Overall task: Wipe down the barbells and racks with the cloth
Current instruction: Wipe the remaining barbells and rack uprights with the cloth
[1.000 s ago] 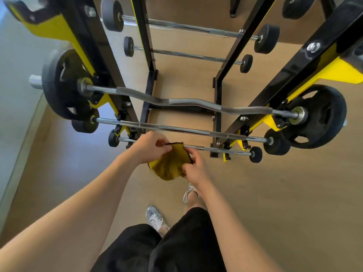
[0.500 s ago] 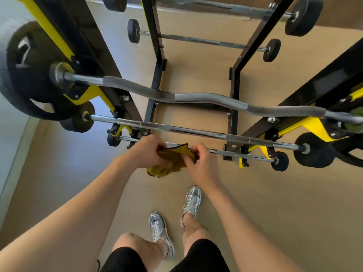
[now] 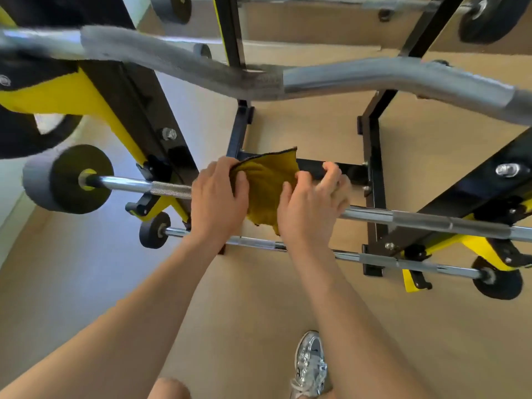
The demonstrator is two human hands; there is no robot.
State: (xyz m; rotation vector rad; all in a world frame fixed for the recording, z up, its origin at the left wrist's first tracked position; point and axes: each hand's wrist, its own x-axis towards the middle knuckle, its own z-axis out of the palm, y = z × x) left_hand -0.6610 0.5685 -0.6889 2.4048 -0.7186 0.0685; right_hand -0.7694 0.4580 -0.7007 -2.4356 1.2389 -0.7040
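A mustard-yellow cloth is draped over a straight chrome barbell that rests on the black and yellow rack. My left hand grips the cloth's left edge over the bar. My right hand holds the cloth's right side, fingers curled over the bar. The cloth and hands hide the bar's middle. A thinner barbell lies just below. A thick curved bar crosses above, close to the camera.
Small black end weights sit on the bar ends at left, with another weight at lower right. The rack's black uprights stand behind on a tan floor. My silver shoe is below.
The view has dropped closer to the rack. Both hands rose with the cloth from the lowest thin bar to the middle straight barbell, and the cloth now lies spread over it.
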